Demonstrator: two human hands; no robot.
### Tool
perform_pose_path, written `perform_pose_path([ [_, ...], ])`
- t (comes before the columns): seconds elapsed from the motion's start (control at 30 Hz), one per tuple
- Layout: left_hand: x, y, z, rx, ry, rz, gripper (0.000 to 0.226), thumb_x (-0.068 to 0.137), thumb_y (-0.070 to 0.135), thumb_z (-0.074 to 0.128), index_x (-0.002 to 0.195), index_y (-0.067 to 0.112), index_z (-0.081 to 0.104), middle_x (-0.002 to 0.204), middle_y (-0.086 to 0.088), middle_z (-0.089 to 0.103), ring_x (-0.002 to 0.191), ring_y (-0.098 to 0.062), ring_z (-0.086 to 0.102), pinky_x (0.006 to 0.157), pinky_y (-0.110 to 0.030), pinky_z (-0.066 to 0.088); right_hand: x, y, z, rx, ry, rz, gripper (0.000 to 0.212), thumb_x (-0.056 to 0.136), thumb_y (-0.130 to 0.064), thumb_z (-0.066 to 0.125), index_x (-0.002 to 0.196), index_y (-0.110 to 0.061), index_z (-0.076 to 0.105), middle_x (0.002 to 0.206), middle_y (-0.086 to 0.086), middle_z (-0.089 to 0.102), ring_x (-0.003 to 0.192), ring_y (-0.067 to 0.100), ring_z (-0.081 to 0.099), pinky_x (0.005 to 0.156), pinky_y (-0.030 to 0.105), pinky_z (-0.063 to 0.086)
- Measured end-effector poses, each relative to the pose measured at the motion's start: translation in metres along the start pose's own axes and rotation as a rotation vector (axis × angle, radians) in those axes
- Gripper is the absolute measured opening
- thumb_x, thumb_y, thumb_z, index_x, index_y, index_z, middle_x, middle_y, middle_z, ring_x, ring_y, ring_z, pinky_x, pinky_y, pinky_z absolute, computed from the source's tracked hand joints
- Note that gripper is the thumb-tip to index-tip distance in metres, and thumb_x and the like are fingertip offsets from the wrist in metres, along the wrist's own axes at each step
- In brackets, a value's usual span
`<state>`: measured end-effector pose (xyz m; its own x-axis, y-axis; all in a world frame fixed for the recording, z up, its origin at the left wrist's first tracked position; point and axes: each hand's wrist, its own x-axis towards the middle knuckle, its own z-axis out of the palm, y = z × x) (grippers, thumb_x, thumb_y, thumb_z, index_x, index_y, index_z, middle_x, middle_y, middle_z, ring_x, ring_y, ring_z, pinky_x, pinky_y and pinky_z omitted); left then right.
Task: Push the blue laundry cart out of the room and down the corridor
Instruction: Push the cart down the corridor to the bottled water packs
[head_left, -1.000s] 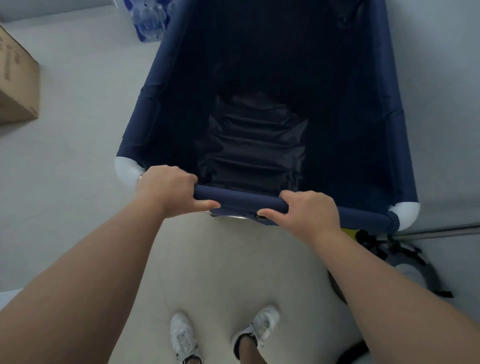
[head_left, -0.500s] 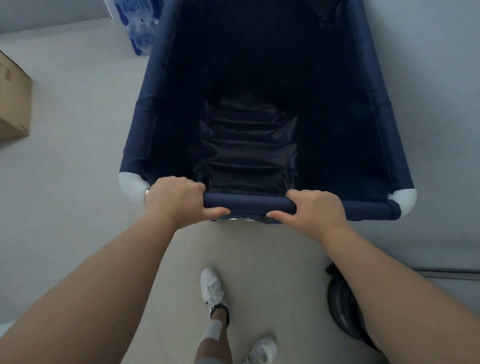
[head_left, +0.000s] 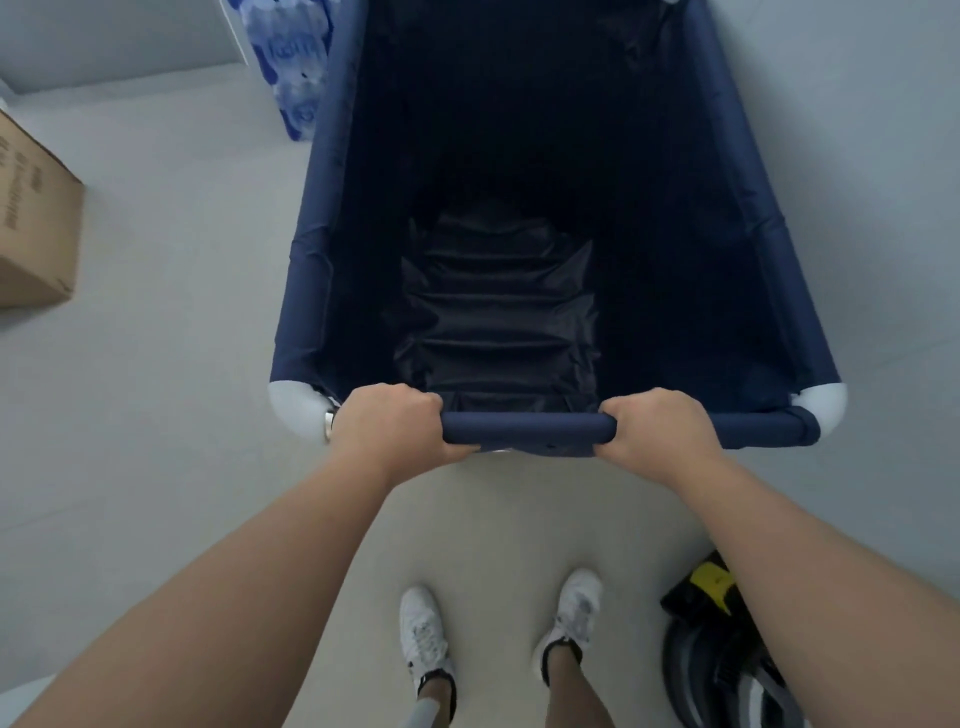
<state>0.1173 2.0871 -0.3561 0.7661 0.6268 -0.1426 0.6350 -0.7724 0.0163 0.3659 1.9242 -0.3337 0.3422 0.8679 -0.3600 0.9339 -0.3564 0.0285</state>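
The blue laundry cart (head_left: 322, 218) fills the middle of the head view, a deep navy fabric bin with white corner caps and a dark lining at the bottom. It looks empty. Its padded near rail (head_left: 527, 428) runs across in front of me. My left hand (head_left: 387, 423) is wrapped around the rail's left end, next to the white corner. My right hand (head_left: 660, 431) grips the rail right of centre. Both arms reach forward, and my two white shoes stand on the floor below.
A cardboard box (head_left: 36, 228) sits on the floor at the left edge. A blue-and-white wrapped pack (head_left: 291, 62) stands against the cart's far left side. A black and yellow machine (head_left: 722, 639) lies at my right foot. Pale floor lies left of the cart.
The cart and I have rolled forward; the cardboard box and the blue pack have shifted in view. My feet have stepped level with each other. Both hands keep their grip on the rail.
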Motion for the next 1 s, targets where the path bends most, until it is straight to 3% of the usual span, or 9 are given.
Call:
perform_pose_path([
  [0.13,0.024,0.001,-0.004,-0.013,-0.004,-0.038,0.068,0.059,0.095,0.025,0.057,0.030,0.044,0.049,0.011,0.049,0.044,-0.010,0.046,0.046,-0.026,0.034,0.025,0.012,-0.016,-0.011,-0.024,-0.032,0.012,0.078,-0.045,0.061,0.075,-0.035,0.055,0.061,-0.013,0.053,0.064,0.015,0.056,0.056,0.030,0.038],
  [0.33,0.050,0.015,-0.008,0.006,0.002,-0.106,0.070,0.062,0.093,0.028,0.062,0.029,0.056,0.048,0.011,0.049,0.043,-0.010,0.048,0.046,-0.026,0.039,0.059,0.043,-0.029,-0.054,-0.019,-0.143,0.013,0.080,-0.046,0.060,0.076,-0.036,0.053,0.061,-0.013,0.052,0.061,0.013,0.054,0.051,0.028,0.034],
  [0.63,0.091,0.090,-0.014,-0.056,-0.030,-0.184,0.070,0.063,0.090,0.028,0.066,0.028,0.058,0.051,0.010,0.052,0.047,-0.013,0.051,0.048,-0.029,0.040,0.093,0.124,-0.042,-0.155,-0.067,-0.194,0.016,0.080,-0.046,0.058,0.088,-0.034,0.067,0.066,-0.011,0.054,0.066,0.018,0.056,0.056,0.029,0.039],
  [1.0,0.127,0.150,-0.018,-0.037,-0.047,-0.232,0.064,0.066,0.083,0.030,0.072,0.029,0.064,0.052,0.009,0.052,0.049,-0.013,0.054,0.051,-0.029,0.044,0.109,0.190,-0.052,-0.164,-0.103,-0.233,0.011,0.082,-0.045,0.061,0.080,-0.036,0.055,0.067,-0.010,0.054,0.067,0.019,0.056,0.058,0.029,0.039],
])
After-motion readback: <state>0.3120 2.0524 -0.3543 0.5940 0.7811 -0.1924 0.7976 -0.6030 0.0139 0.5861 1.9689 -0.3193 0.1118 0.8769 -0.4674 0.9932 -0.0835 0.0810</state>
